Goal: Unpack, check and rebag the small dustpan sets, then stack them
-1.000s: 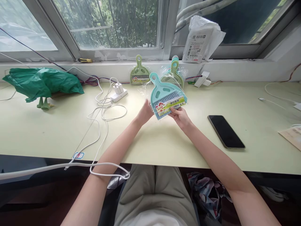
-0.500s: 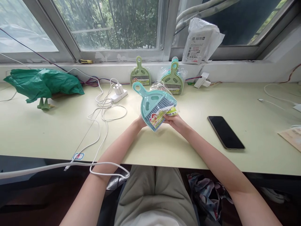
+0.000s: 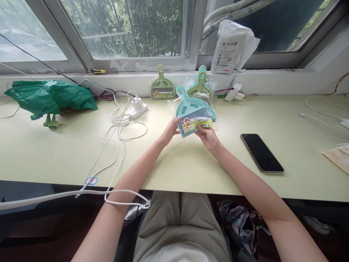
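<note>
While the person sits in grey-beige cloth trousers (image 3: 180, 218) at a smooth, pale yellow-green table (image 3: 196, 171), a white cable (image 3: 54, 196) loops across the left forearm at the front edge. A black rectangular smartphone (image 3: 261, 153) lies screen up, well to the right of the right forearm.

Over the middle of the table, both hands grip a turquoise plastic dustpan and brush set (image 3: 191, 104) in clear film. The left hand (image 3: 170, 133) is closed on its left edge; the right hand (image 3: 208, 137) pinches the lower right part, thumb on the printed label (image 3: 196, 124). The handle points away from the person and leans left.

Beyond, to the left, a white power strip (image 3: 139, 111) and a crumpled green plastic bag (image 3: 49, 96) rest on the table. One film-wrapped green plastic dustpan (image 3: 163, 84) stands against the wall; an upright row of green and turquoise dustpans (image 3: 201, 85) stands just right of it, partly hidden by the held set.

On the sill are a yellow-and-black box cutter (image 3: 98, 71) and a white plastic-wrapped parcel (image 3: 229, 51).
</note>
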The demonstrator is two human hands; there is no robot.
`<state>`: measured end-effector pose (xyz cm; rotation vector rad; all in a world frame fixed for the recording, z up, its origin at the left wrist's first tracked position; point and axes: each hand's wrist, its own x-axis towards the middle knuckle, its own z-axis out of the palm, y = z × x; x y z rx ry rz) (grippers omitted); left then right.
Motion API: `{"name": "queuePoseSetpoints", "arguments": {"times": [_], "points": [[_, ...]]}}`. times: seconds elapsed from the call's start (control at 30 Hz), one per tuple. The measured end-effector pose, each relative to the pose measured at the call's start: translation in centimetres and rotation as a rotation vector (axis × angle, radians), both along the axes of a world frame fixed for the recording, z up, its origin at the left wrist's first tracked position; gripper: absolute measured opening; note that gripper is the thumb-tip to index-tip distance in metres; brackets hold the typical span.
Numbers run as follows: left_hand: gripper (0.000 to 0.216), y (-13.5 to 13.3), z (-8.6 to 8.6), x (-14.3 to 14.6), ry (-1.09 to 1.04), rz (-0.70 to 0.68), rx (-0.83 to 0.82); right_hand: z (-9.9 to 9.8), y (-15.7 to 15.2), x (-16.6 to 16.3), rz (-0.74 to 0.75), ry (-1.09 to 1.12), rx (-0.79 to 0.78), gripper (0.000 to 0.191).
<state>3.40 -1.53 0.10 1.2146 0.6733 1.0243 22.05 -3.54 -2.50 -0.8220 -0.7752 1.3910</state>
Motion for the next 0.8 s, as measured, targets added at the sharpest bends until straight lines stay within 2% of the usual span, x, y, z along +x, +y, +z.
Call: {"name": "queuePoseSetpoints", "arguments": {"times": [0.1, 0.33, 0.47, 0.7, 0.8], "points": [[0.061, -0.5, -0.3, 0.5, 0.142, 0.007, 0.024, -0.2, 0.1, 0.2, -0.016, -0.004, 0.021, 0.019], [0.050, 0.1, -1.1, 0.3, 0.183, 0.078, -0.031, 0.1, -0.1, 0.1, 0.020, -0.022, -0.040, 0.013], [0.050, 0.5, -1.1, -0.2, 0.185, 0.031, -0.018, 0.8, 0.0, 0.3, 0.042, -0.037, -0.091, 0.012], [0.056, 0.5, -1.1, -0.3, 0.171, 0.004, 0.027, 0.6, -0.2, 0.1, 0.011, -0.048, -0.024, 0.010], [0.061, -0.1, -0.7, -0.3, 0.190, -0.110, 0.023, 0.2, -0.1, 0.2, -0.005, -0.052, 0.024, 0.014]]}}
